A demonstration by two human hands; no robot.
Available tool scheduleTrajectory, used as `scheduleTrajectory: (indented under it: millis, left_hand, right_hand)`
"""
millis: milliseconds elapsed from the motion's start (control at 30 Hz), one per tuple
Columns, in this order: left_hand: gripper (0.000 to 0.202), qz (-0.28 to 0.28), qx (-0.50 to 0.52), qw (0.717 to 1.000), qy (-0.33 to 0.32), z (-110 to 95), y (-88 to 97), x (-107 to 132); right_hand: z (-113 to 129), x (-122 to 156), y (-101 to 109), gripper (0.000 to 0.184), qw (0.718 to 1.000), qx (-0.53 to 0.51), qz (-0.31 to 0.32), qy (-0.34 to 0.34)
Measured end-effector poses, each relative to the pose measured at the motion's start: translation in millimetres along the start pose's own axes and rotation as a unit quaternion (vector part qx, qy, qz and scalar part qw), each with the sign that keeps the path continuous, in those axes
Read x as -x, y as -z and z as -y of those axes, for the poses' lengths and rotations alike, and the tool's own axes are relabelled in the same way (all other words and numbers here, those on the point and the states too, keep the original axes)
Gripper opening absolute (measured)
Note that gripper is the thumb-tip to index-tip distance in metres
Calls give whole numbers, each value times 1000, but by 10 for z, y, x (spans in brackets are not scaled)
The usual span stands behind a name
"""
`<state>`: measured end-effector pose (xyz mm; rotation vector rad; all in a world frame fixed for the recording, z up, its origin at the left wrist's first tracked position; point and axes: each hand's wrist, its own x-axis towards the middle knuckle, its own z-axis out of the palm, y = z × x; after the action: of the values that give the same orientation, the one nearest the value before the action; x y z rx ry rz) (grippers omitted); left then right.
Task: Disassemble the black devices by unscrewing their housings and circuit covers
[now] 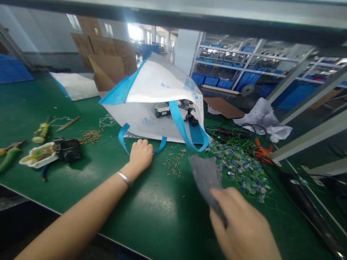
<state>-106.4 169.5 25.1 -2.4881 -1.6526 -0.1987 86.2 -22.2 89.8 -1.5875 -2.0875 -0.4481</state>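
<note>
A white tote bag (159, 85) with blue straps lies on its side on the green table, its mouth facing me. Inside it are several small dark and pale devices (162, 109). My left hand (141, 155) is closed on the bag's blue strap (162, 144) at the lower lip. In my right hand (242, 220), blurred by motion, is a grey cloth (207, 173) hanging towards the table. Between my hands, small copper-coloured screws (175, 164) are scattered on the table. Beside the cloth spreads a heap of green wires with small clear and blue pieces (244, 168).
A pile of screws (90, 137), a black device (67, 150), a white tray (39, 155), a yellow screwdriver (41, 133) and green-handled pliers (11, 157) lie left. Orange-handled pliers (262, 151), crumpled white paper (264, 117) and black cables are right. A shelf edge (173, 16) crosses overhead.
</note>
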Motion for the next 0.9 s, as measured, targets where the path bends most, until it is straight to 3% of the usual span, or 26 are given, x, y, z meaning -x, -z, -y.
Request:
scheduleTrajectory:
  millis: [67, 167, 233, 300, 367, 567, 667, 767, 900]
  left_hand:
    - [21, 10, 1, 1000, 1, 129, -6, -70]
    - [24, 12, 5, 1000, 8, 222, 74, -206]
    - [26, 11, 9, 1000, 10, 235, 182, -294]
    - [26, 13, 12, 1000, 11, 227, 300, -363]
    - [26, 17, 14, 1000, 8, 209, 399, -404]
    - [24, 31, 14, 999, -5, 175, 533, -430]
    - [24, 33, 9, 999, -5, 196, 573, -475]
    - [24, 29, 5, 1000, 4, 215, 632, -571]
    - [25, 24, 6, 1000, 12, 185, 700, -680]
  right_hand:
    - [267, 265, -235, 23, 994, -47, 11, 99]
    - [568, 471, -689, 18, 984, -117, -22, 133]
    - [638, 427, -884, 10, 972, -148, 87, 162]
    - [607, 258, -978, 29, 954, -151, 212, 152]
    - [507, 25, -1048, 38, 950, -129, 261, 111]
    - [37, -568, -1403, 31, 976, -72, 200, 37]
    - [0, -688, -1407, 30, 985, -57, 161, 21]
    - [312, -685, -1278, 28, 985, -68, 142, 71]
    - [902, -643, -1261, 20, 957, -106, 158, 218]
